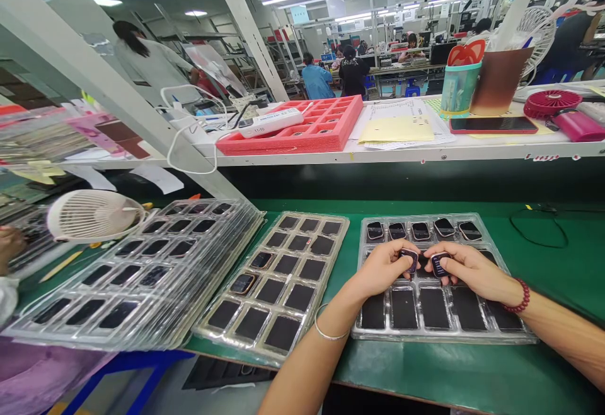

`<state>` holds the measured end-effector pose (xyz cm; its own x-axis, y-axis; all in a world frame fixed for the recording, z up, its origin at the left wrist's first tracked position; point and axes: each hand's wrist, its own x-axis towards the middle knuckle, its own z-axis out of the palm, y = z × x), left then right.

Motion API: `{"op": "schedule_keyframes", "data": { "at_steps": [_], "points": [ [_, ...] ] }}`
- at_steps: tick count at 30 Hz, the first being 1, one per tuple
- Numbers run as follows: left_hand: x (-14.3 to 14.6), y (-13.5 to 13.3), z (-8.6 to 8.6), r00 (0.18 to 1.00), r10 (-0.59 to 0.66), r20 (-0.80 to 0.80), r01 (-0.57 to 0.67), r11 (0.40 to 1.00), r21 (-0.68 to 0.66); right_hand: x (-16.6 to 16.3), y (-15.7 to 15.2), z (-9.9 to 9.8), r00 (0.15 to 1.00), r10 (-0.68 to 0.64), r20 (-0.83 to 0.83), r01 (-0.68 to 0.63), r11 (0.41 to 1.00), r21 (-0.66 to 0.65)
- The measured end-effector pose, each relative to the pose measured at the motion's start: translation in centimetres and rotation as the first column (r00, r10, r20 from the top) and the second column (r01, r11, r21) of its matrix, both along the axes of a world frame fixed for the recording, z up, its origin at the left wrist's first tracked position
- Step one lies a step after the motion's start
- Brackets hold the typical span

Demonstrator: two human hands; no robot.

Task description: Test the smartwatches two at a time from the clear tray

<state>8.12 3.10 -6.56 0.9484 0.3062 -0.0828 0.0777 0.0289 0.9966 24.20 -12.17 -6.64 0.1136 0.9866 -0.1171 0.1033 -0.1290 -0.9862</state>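
One watch (409, 260) is pinched in the left hand (384, 268), another watch (440, 264) in the right hand (467, 270); side by side but apart, they are over the middle of the tray (444, 338), which is long from left to right. Five watches (420, 231) lie just beyond both hands.

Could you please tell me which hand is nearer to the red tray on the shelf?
The left hand is nearer: it is below and to the right of the red tray. The right hand is farther to the right.
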Motion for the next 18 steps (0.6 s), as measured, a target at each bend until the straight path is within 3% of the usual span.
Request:
{"op": "schedule_keyframes", "data": {
  "at_steps": [18],
  "points": [
    [0.1,-0.1,-0.1,0.996,0.064,0.059,-0.065,0.997,0.027,-0.5,0.1,1.0,0.998,-0.034,0.058,0.032,0.999,0.029]
  ]
}}
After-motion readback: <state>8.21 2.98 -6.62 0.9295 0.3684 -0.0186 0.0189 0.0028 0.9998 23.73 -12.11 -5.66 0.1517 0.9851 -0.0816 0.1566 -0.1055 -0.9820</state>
